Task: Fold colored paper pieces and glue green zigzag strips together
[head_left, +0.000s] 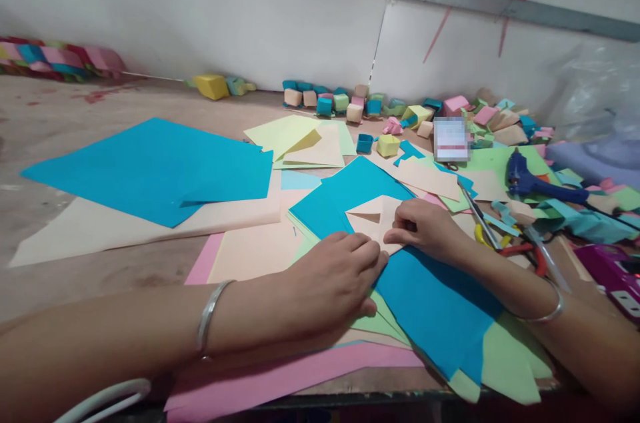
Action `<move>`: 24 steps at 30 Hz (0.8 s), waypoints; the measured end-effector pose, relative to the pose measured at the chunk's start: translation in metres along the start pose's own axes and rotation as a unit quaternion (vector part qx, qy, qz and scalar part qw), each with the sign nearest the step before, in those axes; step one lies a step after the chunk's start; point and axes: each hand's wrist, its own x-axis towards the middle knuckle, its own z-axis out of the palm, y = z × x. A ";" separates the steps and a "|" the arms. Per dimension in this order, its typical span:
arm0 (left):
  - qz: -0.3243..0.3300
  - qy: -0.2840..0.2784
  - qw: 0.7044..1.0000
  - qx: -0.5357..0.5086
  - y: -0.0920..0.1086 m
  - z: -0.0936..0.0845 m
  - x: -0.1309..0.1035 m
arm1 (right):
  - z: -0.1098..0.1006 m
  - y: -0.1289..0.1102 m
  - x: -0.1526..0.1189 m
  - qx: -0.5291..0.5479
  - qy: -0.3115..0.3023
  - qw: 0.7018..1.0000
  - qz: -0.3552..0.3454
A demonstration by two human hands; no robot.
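A small peach paper (370, 211), folded with a triangular flap and pocket, lies on blue sheets (430, 296). My right hand (425, 229) is closed at its right side, thumb and curled fingers pressing on the paper. From the lower left, my left hand (340, 276) reaches its near corner, fingers bent together on the edge; the exact grip of the fingertips is partly hidden. The two hands almost meet at that corner. Beneath the blue sheets, green, peach and pink sheets (300, 376) stick out toward the table's front edge.
A large blue sheet (150, 169) spreads over peach paper at left. Several small folded paper boxes (325, 105) line the wall. On the right are a blue glue gun (535, 183), scissors (537, 259), paper scraps and a purple power strip (610, 283). A white cable (110, 396) loops at lower left.
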 end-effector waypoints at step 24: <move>0.024 -0.001 1.000 0.017 -0.009 0.006 -0.002 | -0.016 0.000 0.001 0.085 -0.072 0.994 0.008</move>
